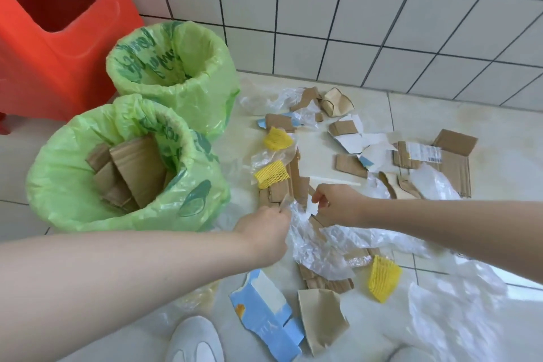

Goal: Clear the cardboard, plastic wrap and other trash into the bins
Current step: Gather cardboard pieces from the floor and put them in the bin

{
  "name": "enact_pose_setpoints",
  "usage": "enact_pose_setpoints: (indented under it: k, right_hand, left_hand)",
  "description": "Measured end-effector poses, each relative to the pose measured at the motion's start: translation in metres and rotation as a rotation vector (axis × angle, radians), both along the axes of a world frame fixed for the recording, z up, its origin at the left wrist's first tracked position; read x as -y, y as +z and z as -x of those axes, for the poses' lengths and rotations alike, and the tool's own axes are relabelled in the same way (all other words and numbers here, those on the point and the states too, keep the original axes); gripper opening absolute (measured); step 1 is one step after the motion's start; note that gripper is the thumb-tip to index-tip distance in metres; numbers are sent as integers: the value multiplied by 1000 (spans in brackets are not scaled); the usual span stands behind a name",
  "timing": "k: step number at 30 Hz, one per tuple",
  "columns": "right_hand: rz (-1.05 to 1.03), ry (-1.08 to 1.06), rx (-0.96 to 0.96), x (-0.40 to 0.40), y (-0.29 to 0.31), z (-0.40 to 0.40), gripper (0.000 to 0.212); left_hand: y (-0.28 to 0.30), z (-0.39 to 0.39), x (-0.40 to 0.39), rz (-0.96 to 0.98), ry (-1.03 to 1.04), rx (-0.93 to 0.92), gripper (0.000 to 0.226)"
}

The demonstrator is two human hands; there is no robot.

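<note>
1. My left hand point(264, 222) is pinched shut on the edge of a sheet of clear plastic wrap point(316, 247), and my right hand point(335, 204) is closed on the same sheet just beside it, with a scrap of cardboard seemingly caught in that grip too. The wrap lies crumpled on the floor point(417, 114) at the middle of my view, trailing toward 5 o'clock.
2. Risk: the wrap is draped over brown cardboard pieces point(326, 283), so lifting it could drag them along and put cardboard in with the plastic.
3. Risk: the film looks thin and slack; pulling my hands apart may tear it, leaving shreds to chase.
4. Risk: a yellow foam net point(383, 278) sits touching the wrap at 5 o'clock and could be flicked away.
5. The near bin point(58, 179), at 9 o'clock, lined with a green bag, holds upright cardboard pieces point(132, 170) and looks fairly full.
6. The far bin point(205, 73), at 11 o'clock, has the same green liner; I see nothing inside, though its bottom is hidden.
7. More cardboard, paper and film lie scattered from 12 to 3 o'clock.
</note>
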State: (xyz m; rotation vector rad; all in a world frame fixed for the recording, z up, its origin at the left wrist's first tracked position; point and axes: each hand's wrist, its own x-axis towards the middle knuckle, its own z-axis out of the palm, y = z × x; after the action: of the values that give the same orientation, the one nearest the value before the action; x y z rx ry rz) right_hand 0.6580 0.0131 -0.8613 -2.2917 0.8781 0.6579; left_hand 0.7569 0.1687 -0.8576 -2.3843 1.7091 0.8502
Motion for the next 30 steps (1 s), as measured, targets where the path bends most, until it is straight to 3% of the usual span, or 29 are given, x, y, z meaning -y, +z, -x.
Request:
enact_pose_setpoints:
  k: [3,12,17,21,24,26,30]
  right_hand:
    - [-13,-22,10,9,-21,6,35]
    - [65,-292,200,29,-81,-18,31]
    - [55,-340,217,20,-83,-40,35]
    - [59,-315,100,14,-83,-61,43]
    - [59,-334,106,12,-86,-68,27]
    - [26,-377,138,11,-88,-67,26]
    - [-96,-505,192,11,-92,-51,8]
  left_hand:
    - [-26,3,13,-40,-50,45,35]
    - [-77,-12,30,109,199,103,27]
    - [-93,-18,23,43,360,106,54]
    - [-97,-20,27,52,453,48,74]
    - [-100,-26,29,45,536,-32,85]
    - [-99,-29,30,38,594,-53,82]
    - [-93,-30,29,27,529,51,53]
